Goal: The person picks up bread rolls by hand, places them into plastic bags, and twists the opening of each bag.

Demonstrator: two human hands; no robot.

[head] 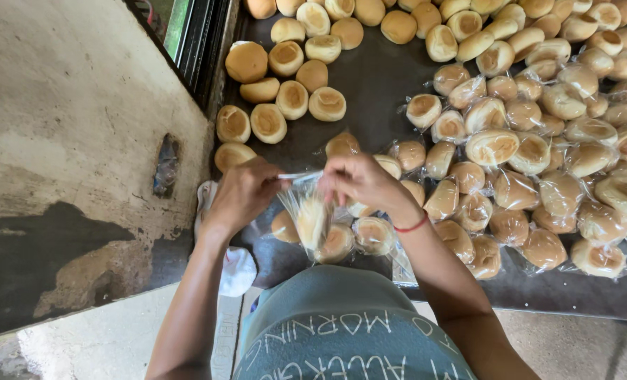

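A clear bag point(312, 214) with a bun inside hangs at the bench's near edge, its mouth pinched by our left hand point(243, 193) and right hand point(359, 181). We should keep it taut. Beyond lie wrapped buns point(531, 176), then bare buns point(292, 77).

Soft even daylight, no hard shadows, mild glare on the plastic wrappers point(517, 184), wide-angle bending at the edges, slight blur on the hands point(359, 179).

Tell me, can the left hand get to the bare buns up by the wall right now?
Probably not at once: the left hand is pinching the clear bag with the right hand. Otherwise the way to the unwrapped buns looks open.
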